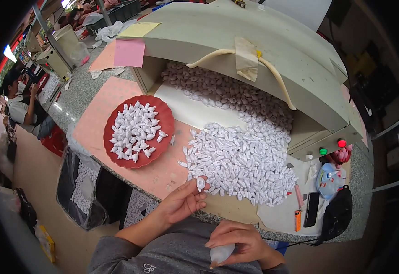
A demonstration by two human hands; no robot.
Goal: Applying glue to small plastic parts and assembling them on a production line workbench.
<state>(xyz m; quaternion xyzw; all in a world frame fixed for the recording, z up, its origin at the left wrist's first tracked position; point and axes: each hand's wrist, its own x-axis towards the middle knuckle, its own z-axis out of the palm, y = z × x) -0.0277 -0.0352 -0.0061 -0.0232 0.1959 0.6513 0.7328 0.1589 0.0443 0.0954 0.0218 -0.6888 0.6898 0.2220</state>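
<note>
My left hand [184, 199] pinches a small white piece with a round, ringed end [200, 183] between thumb and fingers, just in front of the pile. Low in front of my body, my right hand [242, 241] is wrapped round a translucent squeeze bottle [222, 254], whose brownish tip points down. A wide pile of small white pieces [236, 164] covers the bench beyond both hands. To the left, a red plate with a scalloped rim [165, 121] holds many white pieces with little projecting arms. A few loose ones lie beside its right edge.
A grey-beige housing [254, 27] arches over more white pieces. At right are an orange lighter [297, 220], a black phone [312, 210], a blue dish [325, 182] and a black bag [338, 213]. Bags of white pieces [84, 189] stand below left. Another person [23, 107] sits far left.
</note>
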